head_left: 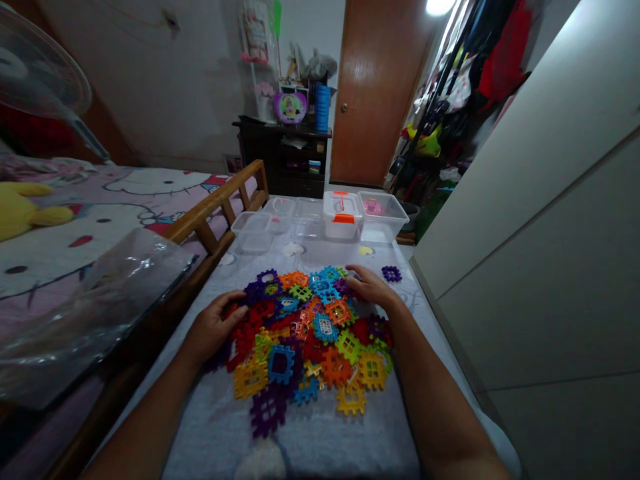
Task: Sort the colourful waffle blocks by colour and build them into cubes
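The plastic tiles point(313, 340) lay in one broad, loose heap in the middle of a grey cloth point(215, 427), overlapping at odd angles, with none visibly joined or sorted by colour. Only a single purple tile point(391, 273) sat apart, beyond the heap's far right edge, and a few more had slid to its near edge. The tiles were flat, matte squares with notched sides and window-like cutouts, in red, orange, yellow, green, blue and purple. The left hand point(215, 327) rested on the heap's left side, fingers curved and slightly apart, pinching nothing. The right hand point(370, 287) lay across its upper right edge, fingers lightly spread, their tips on the tiles, with no pinch visible. Beyond the heap stood several transparent plastic tubs point(253, 232), one holding something pink point(373, 207), and a white box point(343, 223) with an orange handle; no tiles could be made out inside them. A wooden bed rail point(215, 207) ran along the left, beside a crinkled plastic bag point(95, 313).
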The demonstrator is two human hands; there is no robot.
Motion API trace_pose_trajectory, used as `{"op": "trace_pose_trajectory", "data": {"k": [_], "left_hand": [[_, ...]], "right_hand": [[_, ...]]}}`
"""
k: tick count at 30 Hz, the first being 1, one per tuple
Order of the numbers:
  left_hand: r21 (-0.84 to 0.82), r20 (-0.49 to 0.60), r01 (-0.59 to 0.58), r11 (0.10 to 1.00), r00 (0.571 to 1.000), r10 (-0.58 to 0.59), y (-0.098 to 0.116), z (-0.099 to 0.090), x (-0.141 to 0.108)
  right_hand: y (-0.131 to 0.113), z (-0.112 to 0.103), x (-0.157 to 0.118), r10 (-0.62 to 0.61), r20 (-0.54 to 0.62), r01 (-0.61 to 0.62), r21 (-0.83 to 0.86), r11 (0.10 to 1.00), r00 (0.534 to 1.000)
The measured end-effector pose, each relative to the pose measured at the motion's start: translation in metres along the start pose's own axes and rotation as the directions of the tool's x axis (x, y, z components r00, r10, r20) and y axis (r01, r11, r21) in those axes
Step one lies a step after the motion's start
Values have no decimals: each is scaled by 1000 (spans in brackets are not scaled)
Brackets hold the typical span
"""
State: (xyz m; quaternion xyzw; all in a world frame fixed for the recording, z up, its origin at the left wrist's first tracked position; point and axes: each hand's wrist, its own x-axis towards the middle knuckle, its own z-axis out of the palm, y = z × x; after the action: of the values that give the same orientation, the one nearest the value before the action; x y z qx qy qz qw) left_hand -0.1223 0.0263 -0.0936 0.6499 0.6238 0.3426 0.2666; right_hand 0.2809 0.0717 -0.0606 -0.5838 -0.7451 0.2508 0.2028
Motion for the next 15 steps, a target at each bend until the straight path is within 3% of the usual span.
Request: {"op": "trace_pose_trajectory", "data": {"k": [6, 15], "left_hand": [[-25, 14, -21, 999, 1000, 21, 2, -1, -1], [-53, 33, -24, 998, 999, 26, 8, -3, -3]], "right_hand": [[-15, 19, 9, -125, 106, 129, -32, 991, 986], [-28, 5, 0, -312, 146, 236, 389, 891, 939]]}}
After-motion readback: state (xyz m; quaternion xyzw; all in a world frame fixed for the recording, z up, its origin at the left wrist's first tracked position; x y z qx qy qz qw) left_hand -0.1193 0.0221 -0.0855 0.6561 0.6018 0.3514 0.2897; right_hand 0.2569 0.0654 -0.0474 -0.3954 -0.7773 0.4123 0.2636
